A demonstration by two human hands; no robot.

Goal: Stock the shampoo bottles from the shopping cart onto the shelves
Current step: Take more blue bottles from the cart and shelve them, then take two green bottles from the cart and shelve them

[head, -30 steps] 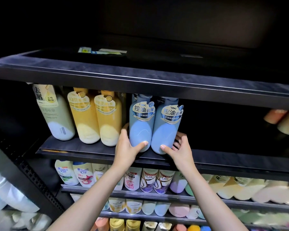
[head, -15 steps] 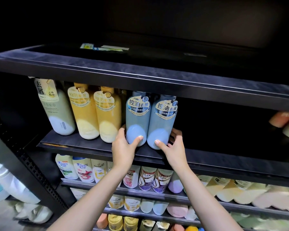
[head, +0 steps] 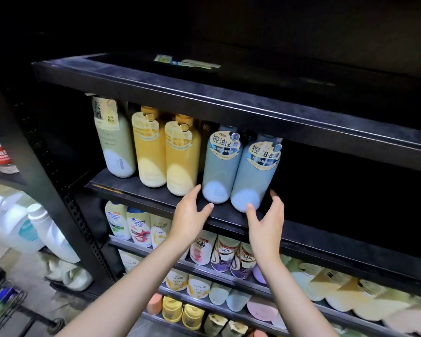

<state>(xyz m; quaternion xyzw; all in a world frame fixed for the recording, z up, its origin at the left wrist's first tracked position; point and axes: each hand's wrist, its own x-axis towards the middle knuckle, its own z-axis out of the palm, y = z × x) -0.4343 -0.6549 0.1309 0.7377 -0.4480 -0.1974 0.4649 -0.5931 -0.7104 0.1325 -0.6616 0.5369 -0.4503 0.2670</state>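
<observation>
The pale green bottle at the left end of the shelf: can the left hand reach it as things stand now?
Probably yes. The left hand is open in front of the shelf, holding nothing. The pale green bottle stands at the front edge, left of the two yellow bottles, with nothing in front of it.

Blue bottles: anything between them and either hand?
Nothing visible. The left hand and right hand are open just before the two blue bottles standing on the shelf, not gripping.

Both my forearms extend forward and up. My left hand (head: 188, 216) is held with fingers relaxed, thumb spread. My right hand (head: 267, 221) is likewise uncurled, palm facing left, gripping nothing.
</observation>
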